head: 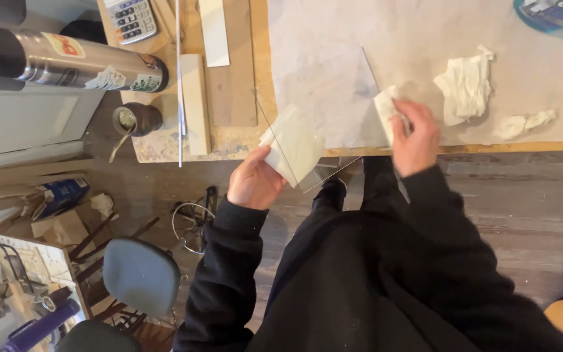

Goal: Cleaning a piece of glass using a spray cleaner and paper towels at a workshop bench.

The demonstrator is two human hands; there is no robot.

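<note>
Glass pane (324, 107) is lying flat on the table (555, 140), its near-left corner overhanging the near edge. The pane is clear and hard to trace; only edges and a corner glint are readable.

Left hand (255, 181): grip is closed on a folded white cloth (292, 145), which is pinched against the pane's overhanging left edge, thumb on top. This hand is held off the table, on the near-left side.

Right hand (415, 135): grip is closed around a small wad of white paper (386, 107), pressed on the pane's right part, just inside the table's near edge.

Key relation: the pane is bracketed between the two hands, left hand at its near-left edge, right hand at its right side. The visible far-right edge is seen running diagonally, from far-left to near-right, toward the right hand. Both hands are touching the pane; neither is nearer.

Two crumpled white wads (465, 83) are left on the table, right of the right hand, well apart from the pane.
</note>
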